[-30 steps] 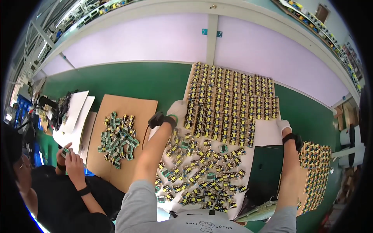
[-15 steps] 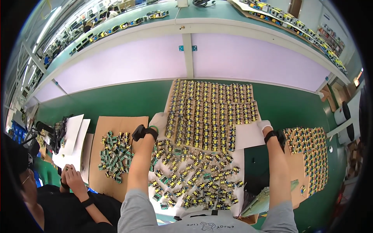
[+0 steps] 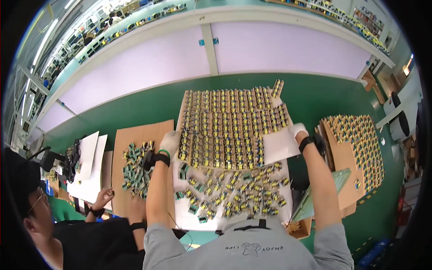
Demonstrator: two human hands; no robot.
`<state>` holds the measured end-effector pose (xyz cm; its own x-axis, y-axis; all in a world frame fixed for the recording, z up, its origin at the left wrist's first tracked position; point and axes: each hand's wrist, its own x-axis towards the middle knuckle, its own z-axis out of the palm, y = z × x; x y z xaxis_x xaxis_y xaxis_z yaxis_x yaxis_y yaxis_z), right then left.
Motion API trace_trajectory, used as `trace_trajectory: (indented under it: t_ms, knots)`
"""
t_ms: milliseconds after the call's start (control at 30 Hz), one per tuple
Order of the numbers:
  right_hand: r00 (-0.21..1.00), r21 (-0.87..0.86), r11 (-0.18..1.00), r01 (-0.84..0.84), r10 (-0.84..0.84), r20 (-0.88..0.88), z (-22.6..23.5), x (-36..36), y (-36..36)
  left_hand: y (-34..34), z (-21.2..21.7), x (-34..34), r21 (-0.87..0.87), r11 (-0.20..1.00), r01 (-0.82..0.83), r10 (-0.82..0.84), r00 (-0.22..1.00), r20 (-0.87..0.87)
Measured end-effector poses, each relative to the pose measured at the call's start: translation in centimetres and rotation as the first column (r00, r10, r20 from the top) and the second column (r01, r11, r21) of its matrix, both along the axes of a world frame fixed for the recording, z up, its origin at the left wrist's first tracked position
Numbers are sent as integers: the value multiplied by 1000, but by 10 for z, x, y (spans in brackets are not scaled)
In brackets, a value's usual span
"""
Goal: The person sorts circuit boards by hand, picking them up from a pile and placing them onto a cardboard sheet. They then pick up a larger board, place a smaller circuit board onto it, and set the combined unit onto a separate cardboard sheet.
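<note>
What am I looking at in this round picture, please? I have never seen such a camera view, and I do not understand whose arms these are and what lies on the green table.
The picture comes from a wide fisheye camera worn on a person's head, looking down, so straight edges bend near the rim. The two arms rising from the lower edge belong to that person. Both hands wear white gloves.

The left hand rests at the left edge of a white sheet that carries neat rows of small electronic parts. The right hand touches the sheet's right edge. Whether the fingers grip it cannot be told.

Nearer the body, loose parts lie scattered. Left of them, a cardboard sheet carries another heap. On the right stands a further stack of filled cardboard. All lie on the green table. A co-worker sits at the lower left.
</note>
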<state>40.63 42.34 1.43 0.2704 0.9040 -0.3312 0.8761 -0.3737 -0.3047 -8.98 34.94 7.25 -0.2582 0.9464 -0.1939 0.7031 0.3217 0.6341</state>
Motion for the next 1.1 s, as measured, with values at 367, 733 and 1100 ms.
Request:
trace_trajectory:
  t_ms: [367, 733, 1100]
  knots:
    - [989, 72, 988, -136, 131, 68, 42, -26, 10, 11, 24, 11, -59, 998, -18, 11, 994, -106]
    - [994, 75, 991, 112, -112, -5, 44, -60, -31, 0, 23, 23, -98, 977, -189, 164, 962, -216]
    - [755, 232, 971, 64, -199, 625, -113, -36, -48, -8, -39, 19, -242, 915, -324, 301, 945, -129]
